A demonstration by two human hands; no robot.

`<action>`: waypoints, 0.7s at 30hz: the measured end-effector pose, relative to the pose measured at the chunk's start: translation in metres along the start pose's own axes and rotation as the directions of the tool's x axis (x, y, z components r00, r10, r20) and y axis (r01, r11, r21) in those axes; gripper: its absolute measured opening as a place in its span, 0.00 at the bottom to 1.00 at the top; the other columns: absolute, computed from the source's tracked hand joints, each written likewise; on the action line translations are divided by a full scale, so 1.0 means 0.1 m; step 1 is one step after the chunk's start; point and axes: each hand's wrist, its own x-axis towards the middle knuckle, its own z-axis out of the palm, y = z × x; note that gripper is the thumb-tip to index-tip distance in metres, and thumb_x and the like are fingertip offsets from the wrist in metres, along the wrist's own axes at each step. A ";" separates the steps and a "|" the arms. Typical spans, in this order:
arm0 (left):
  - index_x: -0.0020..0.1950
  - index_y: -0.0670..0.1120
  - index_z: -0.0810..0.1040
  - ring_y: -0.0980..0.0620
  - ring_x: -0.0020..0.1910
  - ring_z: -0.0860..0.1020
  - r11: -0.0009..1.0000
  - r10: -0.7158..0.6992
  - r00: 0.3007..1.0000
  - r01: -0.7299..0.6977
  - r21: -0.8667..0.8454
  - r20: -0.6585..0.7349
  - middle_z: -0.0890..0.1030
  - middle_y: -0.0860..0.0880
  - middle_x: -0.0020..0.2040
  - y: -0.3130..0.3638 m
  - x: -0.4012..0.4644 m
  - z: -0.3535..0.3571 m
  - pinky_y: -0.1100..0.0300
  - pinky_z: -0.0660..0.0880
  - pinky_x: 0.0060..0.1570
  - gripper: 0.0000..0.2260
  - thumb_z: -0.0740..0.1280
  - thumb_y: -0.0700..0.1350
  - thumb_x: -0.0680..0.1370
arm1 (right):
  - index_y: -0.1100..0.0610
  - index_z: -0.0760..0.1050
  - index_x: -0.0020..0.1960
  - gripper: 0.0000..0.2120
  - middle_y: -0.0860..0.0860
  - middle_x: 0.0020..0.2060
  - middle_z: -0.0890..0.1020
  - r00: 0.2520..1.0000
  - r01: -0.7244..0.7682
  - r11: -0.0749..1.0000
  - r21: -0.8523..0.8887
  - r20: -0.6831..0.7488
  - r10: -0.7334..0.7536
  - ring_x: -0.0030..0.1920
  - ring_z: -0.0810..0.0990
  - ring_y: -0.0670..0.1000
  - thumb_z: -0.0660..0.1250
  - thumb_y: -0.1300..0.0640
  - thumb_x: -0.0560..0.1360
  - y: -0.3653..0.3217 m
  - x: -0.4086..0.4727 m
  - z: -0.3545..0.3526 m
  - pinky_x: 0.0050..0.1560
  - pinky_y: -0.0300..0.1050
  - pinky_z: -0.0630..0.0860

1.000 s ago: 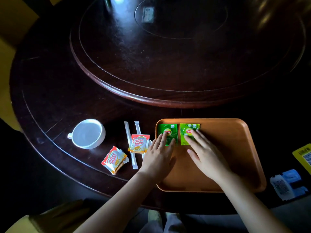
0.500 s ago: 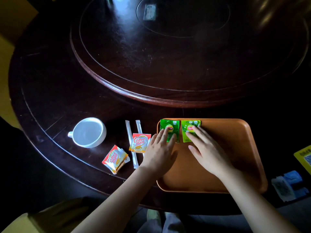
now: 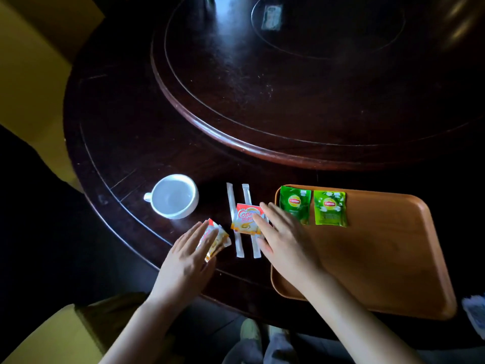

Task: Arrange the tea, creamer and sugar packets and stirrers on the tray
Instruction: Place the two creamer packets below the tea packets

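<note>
Two green tea packets (image 3: 295, 207) (image 3: 330, 208) lie side by side at the far left corner of the orange tray (image 3: 380, 258). Left of the tray, two white stick packets (image 3: 232, 214) lie parallel on the dark table. A red-and-orange creamer packet (image 3: 244, 219) rests across them, with the fingers of my right hand (image 3: 283, 240) spread flat on its right edge. Further left lies a small pile of creamer packets (image 3: 219, 239), half covered by the fingers of my left hand (image 3: 187, 258). Neither hand has lifted anything.
A white cup (image 3: 173, 195) stands on the table left of the stick packets. A raised round turntable (image 3: 301, 74) fills the far side of the table. The table's curved edge runs close under my wrists. Something pale shows at the right border (image 3: 475, 313).
Both hands left the green tea packets on the tray and moved left. My right hand now rests on the single creamer packet, my left on the creamer pile.
</note>
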 end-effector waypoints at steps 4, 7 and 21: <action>0.62 0.38 0.76 0.40 0.61 0.76 1.000 0.001 0.999 -0.002 0.031 0.041 0.78 0.38 0.62 -0.07 0.02 -0.04 0.45 0.77 0.56 0.24 0.57 0.56 0.78 | 0.59 0.79 0.55 0.24 0.57 0.57 0.81 0.994 0.003 0.999 -0.043 0.114 0.002 0.58 0.80 0.57 0.78 0.58 0.60 -0.15 0.13 0.03 0.54 0.52 0.79; 0.56 0.40 0.81 0.42 0.52 0.81 0.996 -0.084 0.996 0.084 0.000 -0.018 0.83 0.41 0.55 -0.01 0.03 0.01 0.49 0.81 0.45 0.16 0.70 0.47 0.72 | 0.60 0.80 0.52 0.18 0.57 0.54 0.82 0.991 0.003 0.998 -0.065 0.134 0.006 0.57 0.80 0.57 0.76 0.60 0.63 -0.20 0.18 0.09 0.53 0.50 0.80; 0.49 0.42 0.84 0.47 0.50 0.83 0.923 -0.335 0.926 0.285 -0.258 -0.176 0.85 0.44 0.49 0.14 0.00 0.07 0.55 0.77 0.52 0.09 0.74 0.34 0.69 | 0.61 0.82 0.40 0.11 0.54 0.41 0.86 0.989 0.058 0.995 0.078 -0.143 -0.047 0.44 0.84 0.53 0.77 0.68 0.60 -0.14 0.11 0.20 0.41 0.45 0.83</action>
